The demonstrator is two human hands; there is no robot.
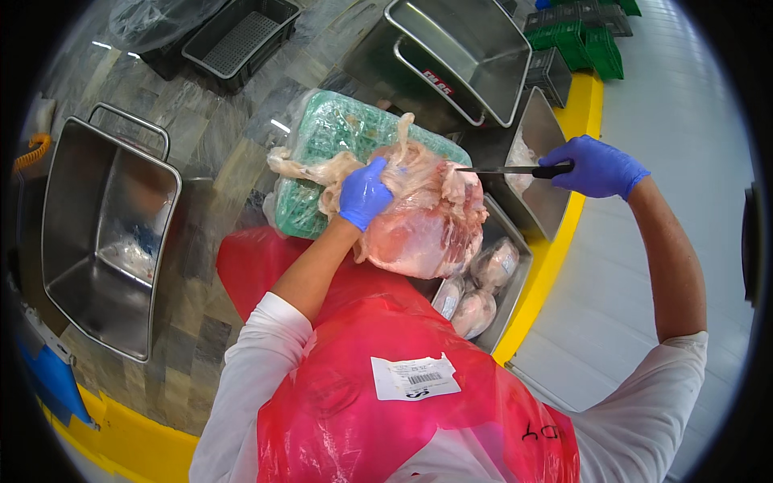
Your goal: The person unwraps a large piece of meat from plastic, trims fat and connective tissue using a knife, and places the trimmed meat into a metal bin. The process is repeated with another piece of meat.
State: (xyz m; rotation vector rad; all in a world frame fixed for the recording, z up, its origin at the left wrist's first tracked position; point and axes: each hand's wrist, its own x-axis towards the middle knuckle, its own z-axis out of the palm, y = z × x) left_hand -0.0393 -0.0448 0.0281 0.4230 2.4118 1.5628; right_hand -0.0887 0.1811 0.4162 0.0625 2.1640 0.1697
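A large piece of raw pink meat with pale fatty flaps [423,233] lies over a green board wrapped in clear plastic [330,121]. My left hand [365,191], in a blue glove, is closed on a pale flap at the meat's middle. In my right hand [592,165], also gloved in blue, is a knife [515,170] with a black handle, its blade pointing left with the tip at the meat's upper right part. I wear a red plastic apron [338,362] with a white label on it.
Steel bins stand at left [101,266] and top [495,64]. A steel trough [555,217] and a tray of wrapped meat pieces [506,319] are right of the board. Black crates [237,48], green crates [564,44] and a yellow ledge [584,129] lie around.
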